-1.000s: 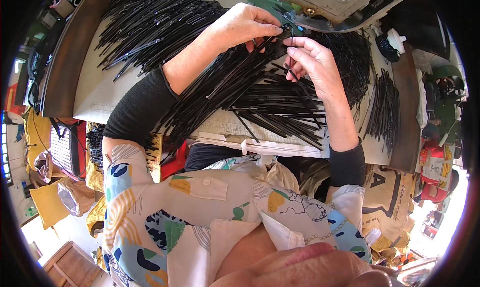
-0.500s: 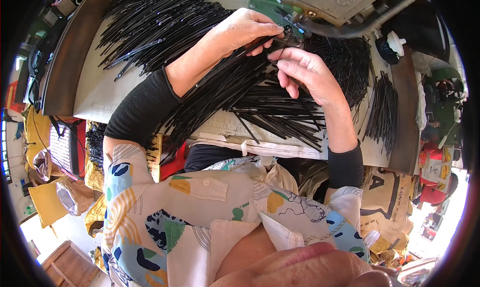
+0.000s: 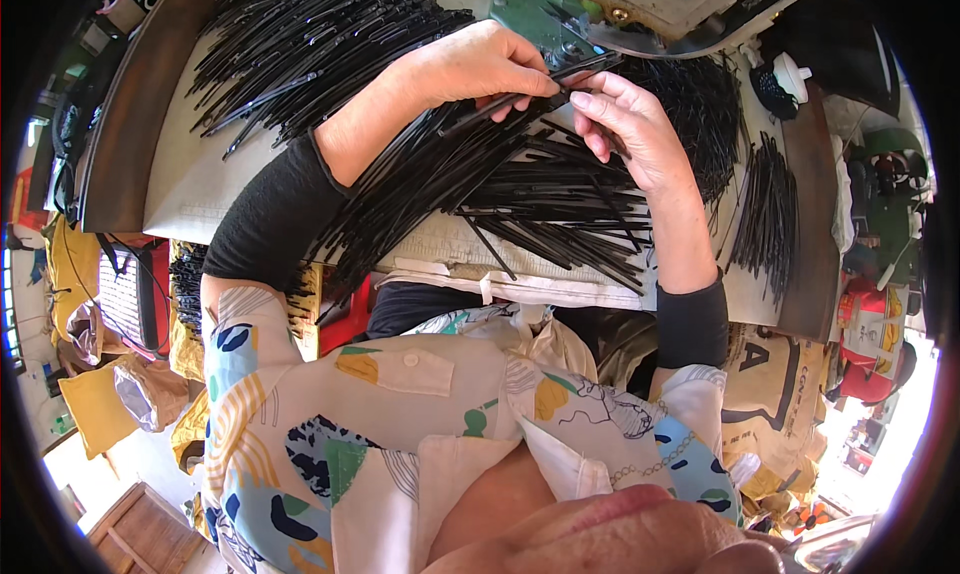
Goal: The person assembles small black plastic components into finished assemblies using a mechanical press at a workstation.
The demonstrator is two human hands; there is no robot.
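My left hand [image 3: 480, 69] is closed in a pinch on a slim black rod [image 3: 465, 122], which slants up to the right under the fingers. Close beside it, my right hand [image 3: 630, 124] has thumb and forefinger pinched on the rod's upper part, and its other fingers curl loosely. The exact grip of the right fingertips is partly hidden. Beneath both hands spreads a heap of loose black rods [image 3: 430, 199]. Just beyond the fingertips is the green base of a machine [image 3: 522, 14], with a grey metal head [image 3: 665, 4] over it.
A large pile of black rods [image 3: 310, 54] lies at the far left. A tangled black heap [image 3: 695, 124] and a smaller bundle [image 3: 765, 219] lie to the right. A white-capped dark object [image 3: 792, 78] stands at the back right. Wooden boards [image 3: 130, 114] edge the table.
Both hands have come together near the machine, the right one rising slightly. A black rod now shows between the fingertips, and the left hand has shifted a little.
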